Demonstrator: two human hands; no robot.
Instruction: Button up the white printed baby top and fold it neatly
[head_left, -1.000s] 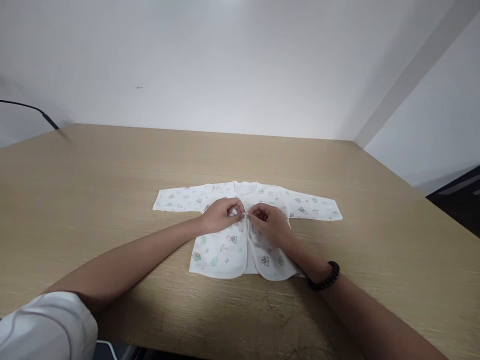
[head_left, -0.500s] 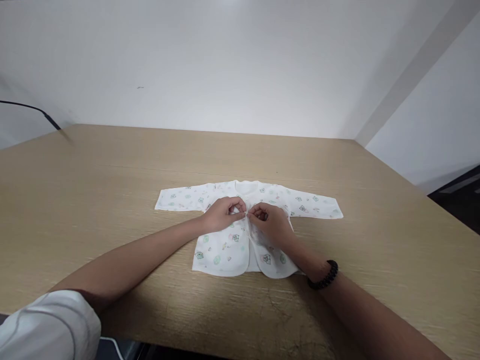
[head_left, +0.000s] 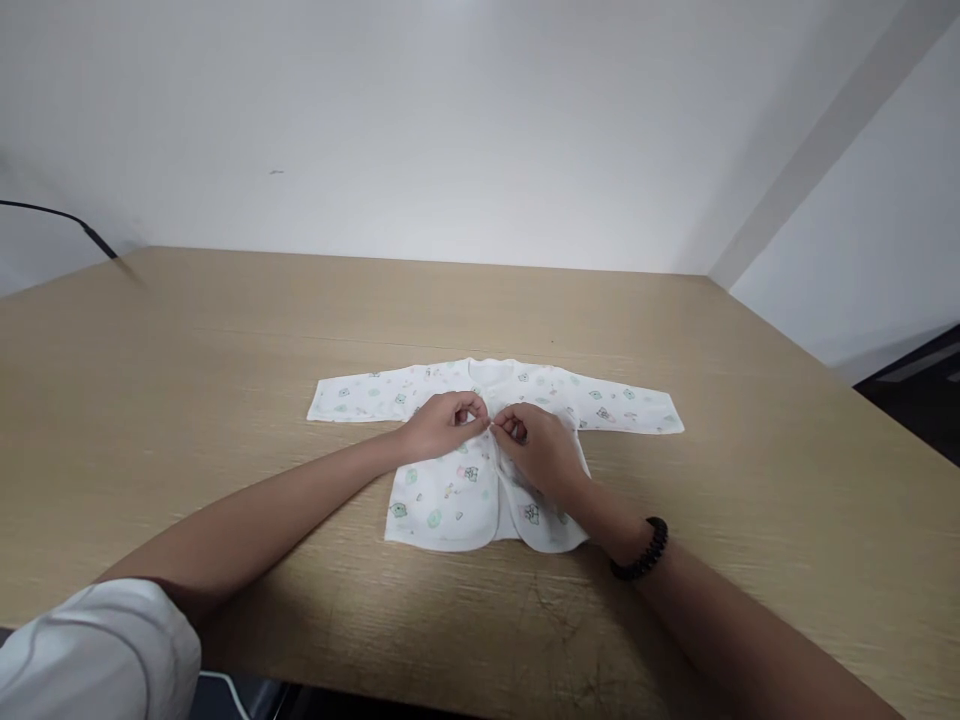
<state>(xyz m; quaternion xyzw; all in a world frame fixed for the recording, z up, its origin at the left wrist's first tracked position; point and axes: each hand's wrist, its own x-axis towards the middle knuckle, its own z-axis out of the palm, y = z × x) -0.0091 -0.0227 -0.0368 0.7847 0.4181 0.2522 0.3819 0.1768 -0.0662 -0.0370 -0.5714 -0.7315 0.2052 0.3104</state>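
A small white baby jacket (head_left: 442,505) with a print of little animals and green spots lies flat, its sleeves spread to both sides and its collar away from me. My left hand (head_left: 444,424) pinches the front edge of the left panel near the chest. Just beside it, my right hand (head_left: 541,448) pinches the edge of the other panel, fingertips almost touching those of the left. The fingers hide the small fastening spot between them. Below the hands the two panels part, showing a strip of the inside back.
The jacket is on a wooden table (head_left: 225,350) that meets a white wall (head_left: 465,140). At the left a black cable (head_left: 97,240) hangs by the wall. A dark object (head_left: 919,385) stands past the right edge, and a white cable (head_left: 225,690) shows below the front edge.
My right hand has shifted very slightly left, and both hands still pinch the jacket's front edges at the chest. The view has moved a little; the jacket lies much the same.
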